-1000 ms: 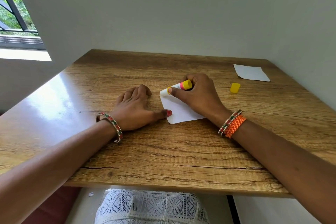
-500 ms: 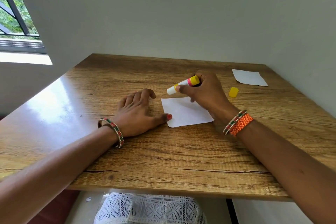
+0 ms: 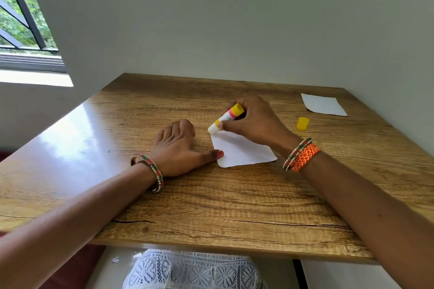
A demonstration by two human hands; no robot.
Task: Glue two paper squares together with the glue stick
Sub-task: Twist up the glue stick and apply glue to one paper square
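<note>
My right hand (image 3: 256,122) grips the white glue stick with the pink band and yellow end (image 3: 226,118), my fingers (image 3: 234,124) curled round its barrel. The stick is tilted, its yellow end up and away from me, its white tip down at the far left corner of the near white paper square (image 3: 242,152); I cannot tell whether the tip actually touches the paper. That square lies flat on the wood-grain table (image 3: 211,206), turned so one corner points toward the stick, with my right wrist over its right side.

My left hand (image 3: 178,150) rests palm down on the table just left of the square. Its thumb, with a red-painted nail, reaches out to the square's left edge and presses there, while the other fingers are loosely bent and hold nothing.

The second white paper square (image 3: 323,104) lies flat near the table's far right corner, well apart from the first. The small yellow cap (image 3: 302,123) stands on the table between that sheet and my right hand, touching neither.

I wear a beaded bangle (image 3: 150,169) on my left wrist and an orange woven band (image 3: 305,156) beside another bangle on my right.
</note>
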